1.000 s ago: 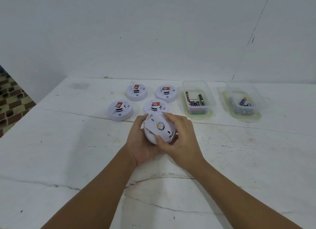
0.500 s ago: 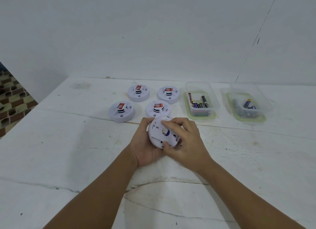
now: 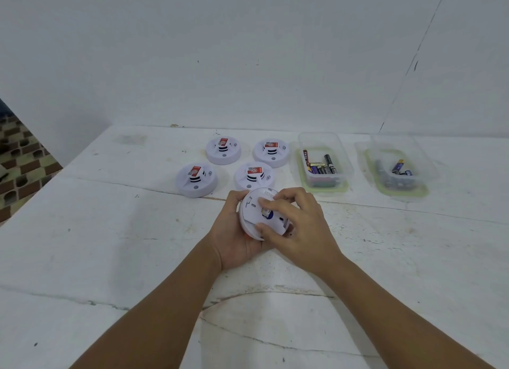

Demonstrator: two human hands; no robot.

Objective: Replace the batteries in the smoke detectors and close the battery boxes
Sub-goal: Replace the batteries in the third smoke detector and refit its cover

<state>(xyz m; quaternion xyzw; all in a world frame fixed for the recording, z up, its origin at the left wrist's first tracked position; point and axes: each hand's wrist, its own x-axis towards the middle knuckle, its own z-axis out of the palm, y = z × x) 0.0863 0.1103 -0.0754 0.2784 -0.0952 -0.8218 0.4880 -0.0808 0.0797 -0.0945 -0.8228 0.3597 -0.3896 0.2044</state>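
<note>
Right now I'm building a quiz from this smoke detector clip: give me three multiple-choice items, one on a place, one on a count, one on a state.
1. Where do the two clear tubs stand?
A. right of the detectors on the table
B. left of them
C. on the floor

2. How many detectors lie on the table, not held?
A. two
B. four
C. six

3. How is the held detector oriented?
A. face up on the table
B. back side up in both hands
C. lying in a tub

Answers:
1 A: the near tub and far tub sit right of the four detectors.
2 B: two rows of two.
3 B: the left hand cradles the held detector while the right hand works its back.
</note>
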